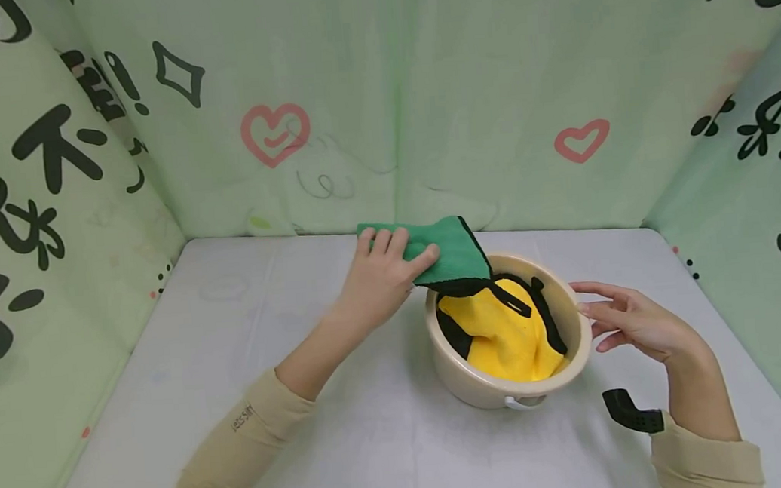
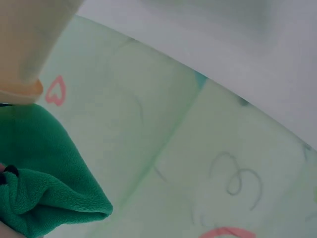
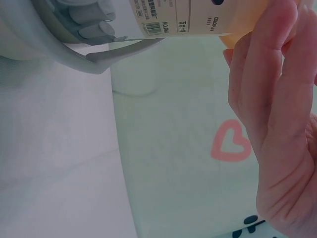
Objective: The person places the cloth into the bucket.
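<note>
My left hand (image 1: 386,274) grips a green cloth (image 1: 448,251) with black edging and a black hanging loop, held over the left rim of a beige bucket (image 1: 457,372). The left wrist view catches the folded green cloth (image 2: 54,193) close up beside the bucket. Inside the bucket lies a bunched yellow cloth (image 1: 506,334) with black edging; the green cloth's loop hangs over it. Against the bucket's right side rest the fingers of my right hand (image 1: 641,325), fairly straight. The right wrist view has those fingers along the labelled bucket wall (image 3: 195,20).
A white handle (image 1: 525,402) hangs at the bucket's front. The bucket stands on a white-covered table (image 1: 336,444). Pale green curtains (image 1: 476,102) with black lettering and pink hearts enclose the back and both sides. A black strap piece (image 1: 630,412) juts out near the right sleeve.
</note>
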The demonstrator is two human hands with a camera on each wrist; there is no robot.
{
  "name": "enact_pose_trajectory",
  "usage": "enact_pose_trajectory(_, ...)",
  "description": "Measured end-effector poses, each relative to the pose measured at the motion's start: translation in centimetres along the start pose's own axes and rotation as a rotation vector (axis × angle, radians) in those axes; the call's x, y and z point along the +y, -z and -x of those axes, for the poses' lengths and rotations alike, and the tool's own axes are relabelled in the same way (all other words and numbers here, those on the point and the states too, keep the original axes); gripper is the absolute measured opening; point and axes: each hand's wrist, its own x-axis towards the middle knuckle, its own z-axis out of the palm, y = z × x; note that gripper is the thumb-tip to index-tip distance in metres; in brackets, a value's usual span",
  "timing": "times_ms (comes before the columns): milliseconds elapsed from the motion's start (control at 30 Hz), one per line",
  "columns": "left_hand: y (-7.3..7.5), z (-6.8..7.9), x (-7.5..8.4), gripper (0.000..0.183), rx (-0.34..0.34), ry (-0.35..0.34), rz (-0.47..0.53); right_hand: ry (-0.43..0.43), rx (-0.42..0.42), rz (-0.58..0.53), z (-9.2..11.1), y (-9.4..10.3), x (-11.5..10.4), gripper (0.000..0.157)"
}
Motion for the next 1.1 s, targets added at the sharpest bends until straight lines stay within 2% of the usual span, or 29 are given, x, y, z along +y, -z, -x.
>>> enact_pose_trajectory(167, -0.1, -0.8, 2.2, 0.023, 0.001, -0.070, 0.013, 0.002, -0.010, -0.008, 0.0, 0.0, -0.1, 0.030)
enact_pose_trajectory(300, -0.2, -1.4, 3.7, 0.021, 0.031, -0.127, 0.009, 0.010, -0.017, -0.010, 0.0, 0.0, -0.1, 0.030)
enact_pose_trajectory(433, -0.3, -1.8, 5.0, 0.017, 0.038, -0.173, 0.048, 0.022, -0.025, -0.010, 0.0, 0.1, 0.0, 0.030)
enact_pose_trajectory(700, -0.3, -2.0, 7.2, 0.023, -0.062, -0.246, 0.149, 0.028, -0.045, -0.031, 0.0, 0.1, -0.1, 0.032)
enact_pose_trajectory(900, -0.6, -2.2, 8.1, 0.022, -0.076, -0.283, 0.152, 0.034, -0.038, -0.019, 0.0, 0.1, 0.0, 0.033)
enact_pose_trajectory(1100, -0.8, -2.5, 8.5, 0.020, -0.168, -0.321, 0.154, 0.070, -0.077, -0.051, 0.0, 0.2, 0.1, 0.036)
